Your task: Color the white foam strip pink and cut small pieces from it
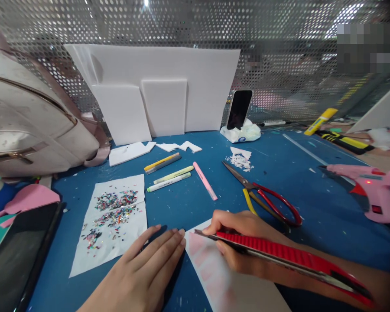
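Observation:
My right hand (243,245) grips a long red utility knife (289,255), its blade tip resting at the top left edge of a white-and-pink sheet (214,277) lying on the blue table (188,208). My left hand (143,273) lies flat with fingers stretched out, pressing on the table just left of that sheet, fingertips touching its edge. Red-handled scissors (266,199) lie just beyond my right hand.
A white paper with glitter bits (112,219) lies to the left, several pens (172,173) beyond it. White foam boards (162,91) lean on the perforated wall, a phone (238,108) beside them. A pink glue gun (370,186) lies right, a bag (32,121) and tablet (19,255) left.

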A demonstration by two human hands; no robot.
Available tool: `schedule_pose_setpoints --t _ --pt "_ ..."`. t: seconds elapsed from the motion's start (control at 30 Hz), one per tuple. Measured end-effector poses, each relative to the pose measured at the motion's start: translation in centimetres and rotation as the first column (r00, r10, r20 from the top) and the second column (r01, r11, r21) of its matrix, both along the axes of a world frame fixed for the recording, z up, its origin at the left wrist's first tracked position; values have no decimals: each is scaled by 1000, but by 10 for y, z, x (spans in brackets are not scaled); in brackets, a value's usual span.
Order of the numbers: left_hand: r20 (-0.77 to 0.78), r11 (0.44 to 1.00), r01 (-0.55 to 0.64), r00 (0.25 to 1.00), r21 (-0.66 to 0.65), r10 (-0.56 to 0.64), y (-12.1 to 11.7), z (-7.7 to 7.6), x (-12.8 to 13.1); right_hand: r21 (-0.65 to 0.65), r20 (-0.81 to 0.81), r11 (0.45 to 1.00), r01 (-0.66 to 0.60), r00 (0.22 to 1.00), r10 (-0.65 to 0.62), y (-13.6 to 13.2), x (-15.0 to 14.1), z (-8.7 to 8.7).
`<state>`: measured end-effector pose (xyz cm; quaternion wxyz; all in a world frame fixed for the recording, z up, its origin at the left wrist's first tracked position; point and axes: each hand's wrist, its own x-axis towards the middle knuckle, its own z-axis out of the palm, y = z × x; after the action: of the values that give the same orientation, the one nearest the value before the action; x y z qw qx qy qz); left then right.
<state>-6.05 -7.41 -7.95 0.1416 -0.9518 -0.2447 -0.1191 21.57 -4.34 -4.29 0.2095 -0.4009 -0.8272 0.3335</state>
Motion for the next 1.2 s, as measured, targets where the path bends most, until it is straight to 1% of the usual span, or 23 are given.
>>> schedule_pose_setpoints --t 0.17,0.23,0.33,0.5,0.6,0.77,0.9,1.1,1.2 --pt "7 1000 -9 1000 -7 9 -1 0 1 10 5 1000 -3 1000 2 -1 4 -5" --pt "13 1000 -14 1000 -19 14 -2 -1 2 -1 18 1000 -14 1000 14 -3 4 -4" --pt "37 999 -24 999 -23 24 -3 -2 3 -2 40 1000 9 999 -9 -5 6 -4" --pt "26 1000 0 1000 16 0 -2 -2 2 -14 34 1000 -4 999 4 -7 9 -3" --pt "19 1000 3 1000 13 -3 0 -2 2 -25 38 1000 -7 999 8 -8 9 -3" --pt "45 1000 0 999 15 -1 0 -2 2 -3 24 1000 -6 1000 6 -9 8 -1" --pt "45 1000 -2 999 4 2 0 -2 2 -32 37 999 -14 999 15 -9 6 2" --pt "57 1000 2 998 22 -3 2 -3 2 -14 8 1000 -6 1000 6 -12 5 3" --pt "38 1000 16 999 15 -16 2 -3 1 2 4 1000 -5 1000 5 -13 4 3"
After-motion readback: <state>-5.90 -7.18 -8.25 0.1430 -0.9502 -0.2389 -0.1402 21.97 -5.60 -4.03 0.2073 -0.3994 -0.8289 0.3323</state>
